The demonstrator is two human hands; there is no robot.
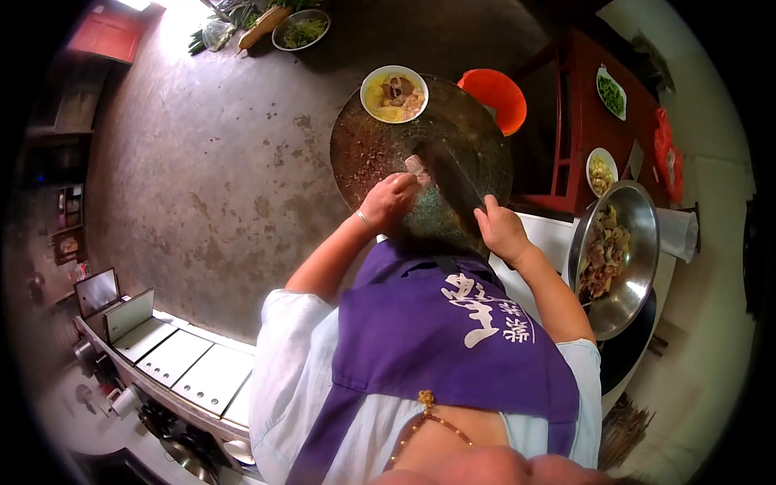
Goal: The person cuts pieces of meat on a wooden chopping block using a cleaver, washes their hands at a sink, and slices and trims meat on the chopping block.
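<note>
On a round, dark chopping block (364, 166), a small pale piece of meat (415, 166) lies against the fingertips of my left hand (388, 200), which are bent and pressed together on it. A broad dark cleaver (453, 178) stands just to the right of the meat, its blade pointing away from me. My right hand (503, 232) is wrapped round the cleaver's handle. At the block's far edge sits a white bowl (394, 94) with yellowish and brownish pieces in it. Small reddish scraps are scattered over the block's left side.
A red-orange bucket (495, 101) stands beyond the block at the right. Dishes of chopped green (612, 95) and pale yellow food (600, 172) are on a red cabinet (574, 73). A large metal bowl (638, 259) of meat is near my right arm. Vegetables lie on the floor.
</note>
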